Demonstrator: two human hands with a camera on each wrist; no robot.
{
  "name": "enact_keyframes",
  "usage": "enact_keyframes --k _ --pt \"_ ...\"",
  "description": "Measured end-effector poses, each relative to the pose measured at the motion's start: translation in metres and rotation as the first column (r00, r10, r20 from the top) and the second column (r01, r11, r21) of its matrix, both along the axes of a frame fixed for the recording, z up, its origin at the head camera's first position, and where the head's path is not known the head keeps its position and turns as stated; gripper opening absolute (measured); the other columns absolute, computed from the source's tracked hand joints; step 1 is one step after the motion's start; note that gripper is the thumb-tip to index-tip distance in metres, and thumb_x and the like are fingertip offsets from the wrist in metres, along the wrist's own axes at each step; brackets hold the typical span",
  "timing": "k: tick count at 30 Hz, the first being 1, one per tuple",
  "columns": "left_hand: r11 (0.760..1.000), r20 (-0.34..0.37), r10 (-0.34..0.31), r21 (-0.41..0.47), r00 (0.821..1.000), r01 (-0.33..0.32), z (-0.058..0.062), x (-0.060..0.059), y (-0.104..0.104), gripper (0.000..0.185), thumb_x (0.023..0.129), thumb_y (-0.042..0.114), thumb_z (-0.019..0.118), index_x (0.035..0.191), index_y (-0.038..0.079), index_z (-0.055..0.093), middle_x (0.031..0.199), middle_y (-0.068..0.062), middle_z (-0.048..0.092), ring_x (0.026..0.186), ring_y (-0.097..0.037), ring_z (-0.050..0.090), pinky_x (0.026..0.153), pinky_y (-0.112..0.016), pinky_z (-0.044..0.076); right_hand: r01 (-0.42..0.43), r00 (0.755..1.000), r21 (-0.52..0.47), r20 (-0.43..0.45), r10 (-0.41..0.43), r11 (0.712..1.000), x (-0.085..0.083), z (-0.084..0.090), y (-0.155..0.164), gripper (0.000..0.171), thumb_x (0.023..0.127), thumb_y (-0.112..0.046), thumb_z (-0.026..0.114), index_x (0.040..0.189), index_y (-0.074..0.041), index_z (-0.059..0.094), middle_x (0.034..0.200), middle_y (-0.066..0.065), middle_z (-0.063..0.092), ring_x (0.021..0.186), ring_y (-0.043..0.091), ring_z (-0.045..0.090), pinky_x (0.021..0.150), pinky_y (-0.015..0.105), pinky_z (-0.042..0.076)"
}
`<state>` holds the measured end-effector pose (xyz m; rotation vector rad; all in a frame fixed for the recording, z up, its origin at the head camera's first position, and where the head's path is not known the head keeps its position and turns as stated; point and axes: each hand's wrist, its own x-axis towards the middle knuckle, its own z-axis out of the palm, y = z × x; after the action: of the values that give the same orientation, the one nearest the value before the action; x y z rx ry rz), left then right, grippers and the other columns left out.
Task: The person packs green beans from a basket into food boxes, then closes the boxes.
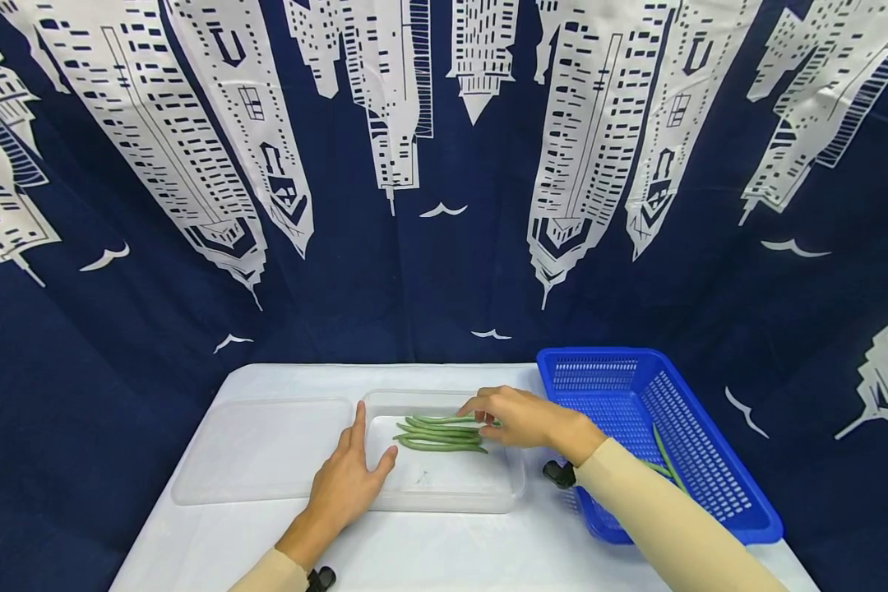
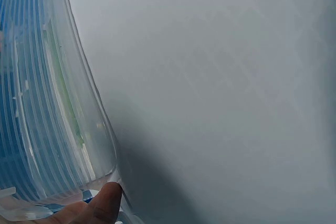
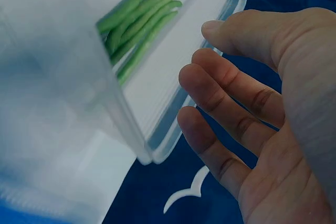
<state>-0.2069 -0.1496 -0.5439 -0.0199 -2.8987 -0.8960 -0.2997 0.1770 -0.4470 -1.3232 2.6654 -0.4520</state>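
Beans (image 1: 440, 433) lie left-to-right in the clear tray (image 1: 444, 493) on the desk (image 1: 414, 551), directly under the right hand (image 1: 521, 418), fingers loosely curled touching their right ends; left hand (image 1: 348, 481) rests flat against the tray's left edge.

Bright even light, soft shadows, fisheye edges, wrist cams blurry close-up

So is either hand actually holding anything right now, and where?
Nothing is gripped. The left hand rests open on the clear container's left rim; the right hand hovers open over the green beans.
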Motion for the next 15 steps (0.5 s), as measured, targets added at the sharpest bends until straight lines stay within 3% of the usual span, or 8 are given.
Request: enact_keyframes --k 7,15 --pt "1.0 -0.006 0.005 -0.009 1.0 -0.005 0.002 0.001 -0.002 0.101 0.115 0.056 0.068 0.188 0.008 0.017 0.167 -0.03 0.061 0.131 -0.053 0.077 0.089 -0.064 0.068 0.032 0.999 0.0 -0.008 -0.032 1.0 0.001 0.006 0.02 0.041 0.108 -0.003 0.078 0.147 -0.015 0.08 0.124 0.009 0.082 0.107 0.016 0.082 0.088 0.03 0.066" --pt "1.0 -0.005 0.0 0.007 1.0 0.0 0.0 0.001 -0.002 0.101 0.115 0.057 0.068 0.188 0.009 0.017 0.167 -0.029 0.061 0.133 -0.053 0.077 0.092 -0.065 0.067 0.051 0.995 -0.023 -0.082 -0.053 0.998 0.001 0.011 0.05 0.039 0.104 0.002 0.081 0.14 -0.01 0.083 0.119 0.005 0.083 0.101 0.018 0.081 0.09 0.035 0.069"
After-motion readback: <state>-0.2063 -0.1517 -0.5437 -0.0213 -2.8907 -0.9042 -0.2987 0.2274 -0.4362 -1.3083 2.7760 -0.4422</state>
